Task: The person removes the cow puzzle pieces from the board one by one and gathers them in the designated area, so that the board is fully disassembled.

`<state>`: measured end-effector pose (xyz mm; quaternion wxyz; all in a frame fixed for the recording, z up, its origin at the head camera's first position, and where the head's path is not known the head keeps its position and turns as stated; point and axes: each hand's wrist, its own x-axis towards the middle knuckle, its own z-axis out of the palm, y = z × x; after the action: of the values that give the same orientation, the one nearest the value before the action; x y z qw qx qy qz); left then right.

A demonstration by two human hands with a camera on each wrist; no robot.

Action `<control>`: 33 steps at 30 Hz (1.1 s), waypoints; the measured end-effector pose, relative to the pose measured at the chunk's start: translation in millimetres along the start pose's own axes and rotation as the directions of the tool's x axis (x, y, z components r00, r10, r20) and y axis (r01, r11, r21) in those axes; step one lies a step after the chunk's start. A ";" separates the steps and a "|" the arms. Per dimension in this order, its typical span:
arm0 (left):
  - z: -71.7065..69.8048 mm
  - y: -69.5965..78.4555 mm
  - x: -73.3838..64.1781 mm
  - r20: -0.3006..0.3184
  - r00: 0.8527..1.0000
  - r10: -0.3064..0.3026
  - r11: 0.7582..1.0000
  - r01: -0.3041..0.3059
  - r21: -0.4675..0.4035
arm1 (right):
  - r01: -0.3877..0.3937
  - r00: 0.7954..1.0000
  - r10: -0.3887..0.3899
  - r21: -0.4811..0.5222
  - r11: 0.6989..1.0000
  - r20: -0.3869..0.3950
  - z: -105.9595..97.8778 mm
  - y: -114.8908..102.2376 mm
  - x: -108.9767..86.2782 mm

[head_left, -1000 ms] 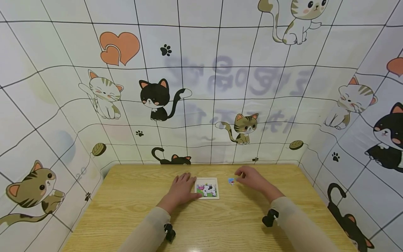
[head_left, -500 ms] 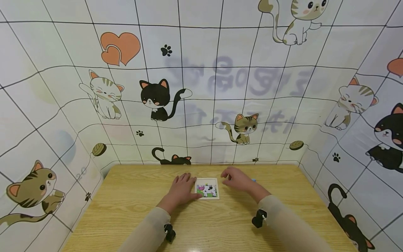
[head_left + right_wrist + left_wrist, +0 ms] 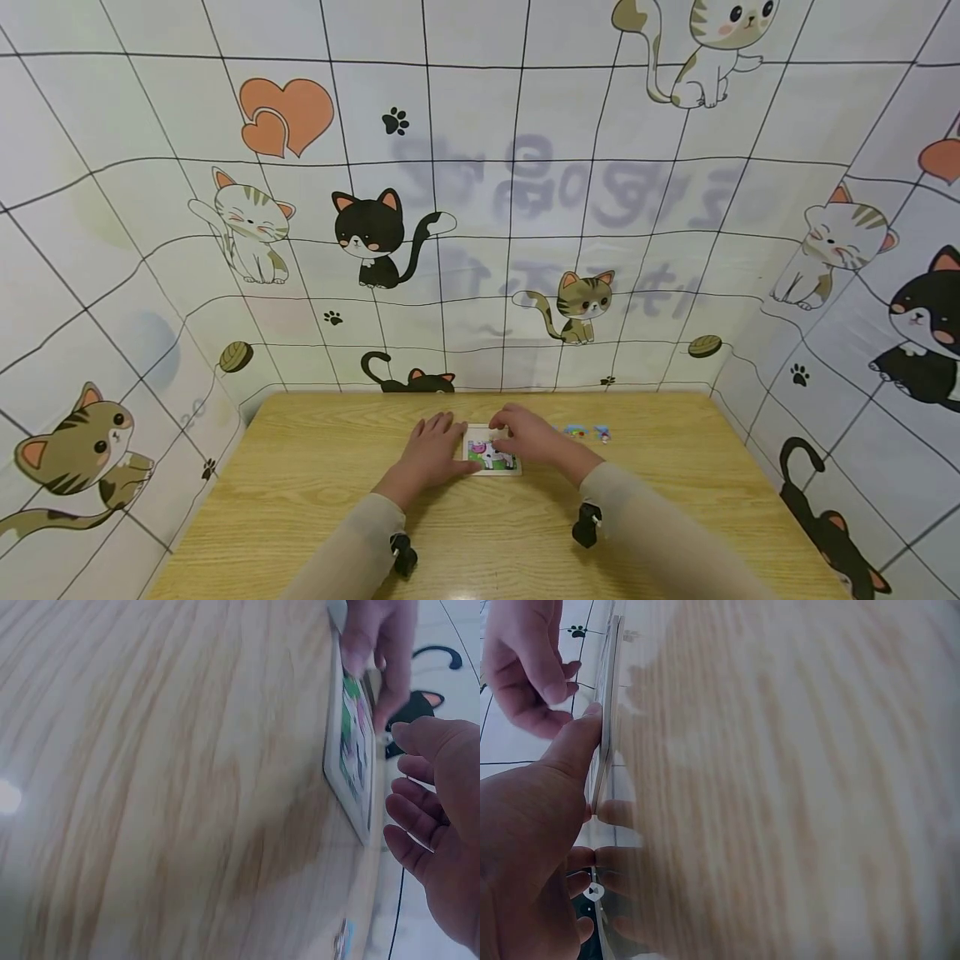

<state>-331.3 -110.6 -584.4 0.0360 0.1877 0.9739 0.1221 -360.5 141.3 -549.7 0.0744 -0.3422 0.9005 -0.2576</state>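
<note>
A small white-rimmed puzzle tray (image 3: 504, 474) lies on the table, showing a cow picture (image 3: 483, 457). My left hand (image 3: 429, 450) rests at its left side, fingers fairly straight. In the right wrist view that left hand (image 3: 379, 626) has its thumb on the tray's rim (image 3: 334, 727). My right hand (image 3: 534, 440) hovers over the tray's upper right, covering part of the picture. Its fingers are loosely bent; in the right wrist view nothing shows between thumb and fingertips of the right hand (image 3: 457, 802). Two small colourful puzzle pieces, one with a rainbow (image 3: 576, 431), lie right of it.
The wooden table (image 3: 315, 500) reaches to a cloth backdrop (image 3: 480, 108) printed with cats and grid lines. A further blue bit (image 3: 556, 428) peeks out beside the right hand. Both sleeves carry black wrist cameras (image 3: 587, 527).
My right hand has moved left from the loose pieces to above the tray, uncovering pieces on the right. The left hand and tray have stayed put.
</note>
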 end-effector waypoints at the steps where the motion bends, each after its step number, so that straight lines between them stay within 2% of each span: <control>1: -0.7 0.4 -0.5 -0.001 1.000 0.002 1.000 -0.002 -0.001 | 0.001 1.000 -0.001 -0.010 1.000 0.005 2.0 -3.1 2.1; 7: -1.2 0.4 -2.8 -0.010 1.000 0.016 1.000 -0.016 -0.010 | 0.025 0.999 -0.024 -0.039 0.999 0.042 9.9 -16.9 11.9; 17: 2.1 -2.6 -3.0 -0.049 0.998 0.044 0.999 -0.046 -0.021 | 0.088 0.995 -0.084 -0.069 0.994 0.060 23.2 -18.8 22.6; 25: 1.3 -1.8 -3.7 -0.054 0.998 0.038 0.999 -0.039 -0.026 | 0.098 0.993 -0.094 -0.055 0.994 0.065 24.2 -19.4 22.3; 33: 0.9 -1.1 -3.3 -0.054 0.998 0.037 0.999 -0.038 -0.019 | 0.076 0.996 -0.075 -0.014 0.997 0.057 24.5 -20.1 20.3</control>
<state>-328.5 -112.6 -585.4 0.0094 0.2023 0.9696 0.1374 -356.6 105.1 -559.5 0.0870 -0.3839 0.8866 -0.2430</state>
